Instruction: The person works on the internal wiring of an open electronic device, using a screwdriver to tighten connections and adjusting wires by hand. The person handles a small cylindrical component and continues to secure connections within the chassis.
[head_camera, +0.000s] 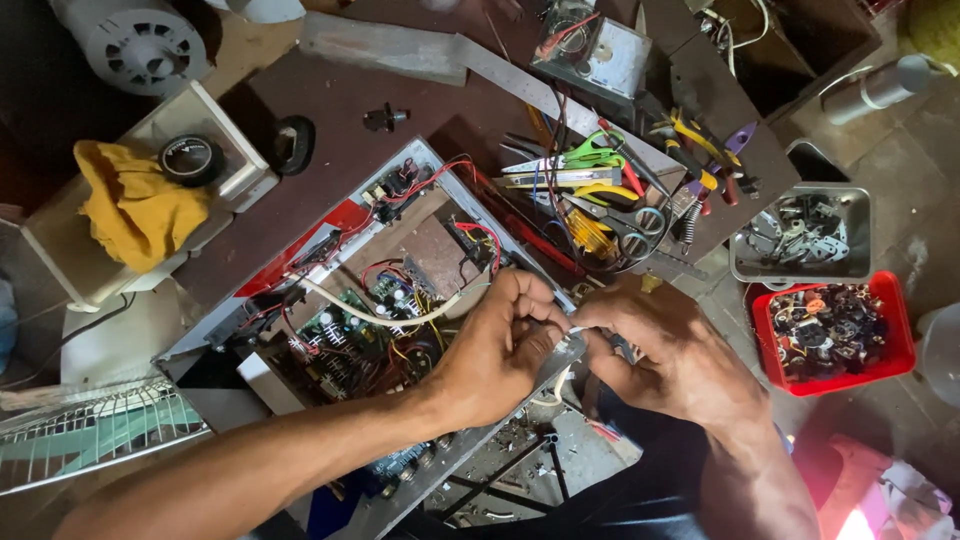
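My left hand (495, 350) and my right hand (665, 345) meet at the near right edge of an opened metal chassis (425, 160). Their fingertips pinch a small pale part or wire end (572, 338) between them; what it is cannot be told. Inside the chassis lie a green circuit board (345, 325), red, yellow and black wires, and a pale sleeved cable (370, 315) that curves toward my left hand.
A pile of scissors, pliers and screwdrivers (620, 175) lies beyond the hands. A grey tray (800, 235) and a red tray (830, 335) of small parts stand at the right. A yellow cloth (130, 205) and a tape roll (190, 158) sit at the left.
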